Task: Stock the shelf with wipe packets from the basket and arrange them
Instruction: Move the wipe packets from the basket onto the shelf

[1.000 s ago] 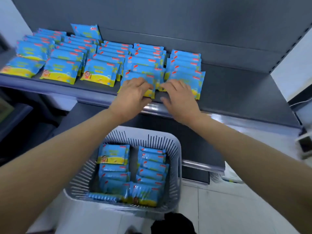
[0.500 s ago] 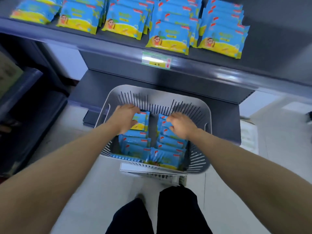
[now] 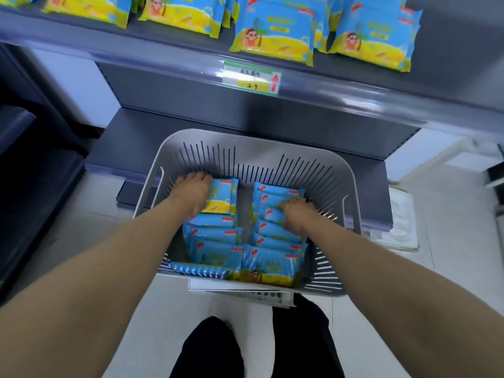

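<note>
**Both hands down in the basket of wipe packets**

Left hand [image 3: 194, 196] reaches into the far left corner of the basket [image 3: 253, 148], its fingers curled over the left edge of the top packet [image 3: 222, 196], which sits tipped up at the back of the left row with its yellow-and-blue front showing. Whether the thumb closes underneath cannot be told. Right hand [image 3: 296, 214] lies palm down on the right row of packets [image 3: 272, 230], fingers bent and pressed onto the upper ones near the back; a firm grip is not visible, so it reads as resting on or starting to gather them.

Nearest the camera, two dark trouser legs [image 3: 253, 347] stand on the pale tiled floor [image 3: 90, 241]. Just beyond them the grey slotted basket sits on something white and flat [image 3: 240, 291] that pokes out from under its near edge. Inside, the blue packets stand in two overlapping rows, left and right, with a narrow gap between the rows. One packet [image 3: 199, 270] lies flat along the near wall at the left, and another [image 3: 270, 271] shows its yellow front at the near right.

Behind the basket is a low dark shelf base [image 3: 191, 132]. Above it, the grey shelf [image 3: 354, 85] carries a price label [image 3: 252, 80] on its front rail, with a red arrow on it. On the shelf, stocked packets [image 3: 272, 31] lie flat in rows, front faces up, reaching close to the front edge.
</note>
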Demonstrator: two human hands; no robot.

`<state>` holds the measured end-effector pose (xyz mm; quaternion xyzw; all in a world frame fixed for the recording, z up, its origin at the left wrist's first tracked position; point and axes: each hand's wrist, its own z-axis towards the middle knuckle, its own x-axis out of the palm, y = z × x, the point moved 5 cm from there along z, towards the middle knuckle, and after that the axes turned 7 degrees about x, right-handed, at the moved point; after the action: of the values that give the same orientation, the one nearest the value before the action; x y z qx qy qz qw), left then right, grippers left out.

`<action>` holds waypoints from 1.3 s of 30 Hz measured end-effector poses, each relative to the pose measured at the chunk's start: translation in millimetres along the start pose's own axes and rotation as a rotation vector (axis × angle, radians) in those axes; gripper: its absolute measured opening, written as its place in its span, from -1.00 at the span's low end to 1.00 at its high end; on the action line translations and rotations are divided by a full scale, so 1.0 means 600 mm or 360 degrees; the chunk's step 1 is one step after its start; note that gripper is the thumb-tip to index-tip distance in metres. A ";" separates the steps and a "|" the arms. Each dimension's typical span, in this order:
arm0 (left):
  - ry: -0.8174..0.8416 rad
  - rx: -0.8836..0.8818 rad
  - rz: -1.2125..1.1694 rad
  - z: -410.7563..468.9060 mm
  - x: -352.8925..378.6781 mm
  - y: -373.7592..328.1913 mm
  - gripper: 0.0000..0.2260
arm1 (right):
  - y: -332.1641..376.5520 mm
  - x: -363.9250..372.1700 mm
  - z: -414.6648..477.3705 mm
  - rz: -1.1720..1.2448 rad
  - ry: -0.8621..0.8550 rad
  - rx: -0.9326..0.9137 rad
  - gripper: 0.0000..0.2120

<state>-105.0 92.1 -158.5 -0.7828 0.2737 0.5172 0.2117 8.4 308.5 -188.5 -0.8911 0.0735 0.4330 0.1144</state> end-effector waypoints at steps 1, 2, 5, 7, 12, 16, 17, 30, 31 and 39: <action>-0.0014 0.0002 0.0046 0.002 0.001 0.000 -0.43 | 0.001 0.003 0.003 -0.0013 0.0023 0.0009 -0.53; -0.0032 0.0006 0.0101 0.004 0.001 0.000 -0.43 | 0.002 0.005 0.005 -0.0023 0.0040 0.0014 -0.54; -0.0111 -0.0005 0.0254 0.005 -0.012 -0.003 -0.51 | 0.003 0.005 0.004 0.0021 0.0110 -0.0018 -0.56; -0.0101 -0.0007 0.0265 0.000 -0.025 -0.007 -0.61 | 0.004 0.000 -0.005 0.0073 0.0183 -0.0064 -0.62; -0.0055 0.0082 0.0067 -0.026 -0.087 -0.027 -0.78 | -0.015 -0.089 -0.048 0.0295 -0.0072 -0.0090 -0.86; -0.0132 0.0142 -0.0038 -0.055 -0.179 -0.064 -0.77 | -0.040 -0.207 -0.112 0.0344 -0.0287 -0.0186 -0.81; -0.0148 0.0169 -0.0074 -0.061 -0.207 -0.077 -0.75 | -0.051 -0.236 -0.131 0.0361 -0.0328 -0.0189 -0.81; -0.0799 0.0464 -0.0239 -0.093 -0.537 -0.199 -0.79 | -0.273 -0.557 -0.243 0.0483 -0.1064 -0.0033 -0.60; -0.0821 0.0448 -0.0246 -0.091 -0.544 -0.201 -0.78 | -0.280 -0.560 -0.231 0.0470 -0.1066 -0.0035 -0.60; -0.0864 0.0342 -0.0379 -0.045 -0.584 -0.217 -0.76 | -0.292 -0.551 -0.118 0.0367 -0.0804 -0.0189 -0.41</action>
<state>-112.1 248.0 182.2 -0.6158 0.1668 0.6470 0.4176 -101.0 468.9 139.2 -0.7458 0.1180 0.6551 0.0266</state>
